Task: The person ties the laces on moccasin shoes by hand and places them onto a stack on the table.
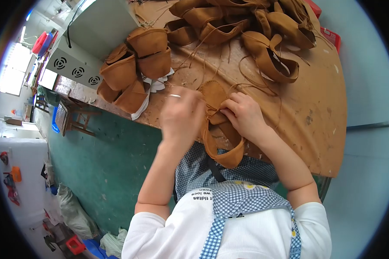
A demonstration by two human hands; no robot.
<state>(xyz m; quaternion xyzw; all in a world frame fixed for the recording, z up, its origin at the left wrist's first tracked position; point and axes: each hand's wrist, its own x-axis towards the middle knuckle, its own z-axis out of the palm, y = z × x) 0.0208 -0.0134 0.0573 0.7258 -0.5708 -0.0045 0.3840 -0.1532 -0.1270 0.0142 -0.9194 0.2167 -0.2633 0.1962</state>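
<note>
A brown suede shoe upper [230, 159] lies at the near edge of the table, its heel loop hanging toward my apron and its rounded toe part [213, 91] pointing away. My right hand [245, 113] is closed on the upper's right side near the middle, thumb and fingers pinched together. My left hand [182, 115], with a ring on one finger, is beside the upper's left side. Motion blurs its fingers, so I cannot make out what they hold. Thin brown laces [212, 108] cross the upper between both hands.
Stacked brown uppers [136, 64] stand at the left by a grey metal box [99, 34]. A heap of laced uppers [268, 47] covers the far side of the table [307, 129]. A wooden stool [80, 121] stands on the green floor. Red baskets [331, 38] show at the far right.
</note>
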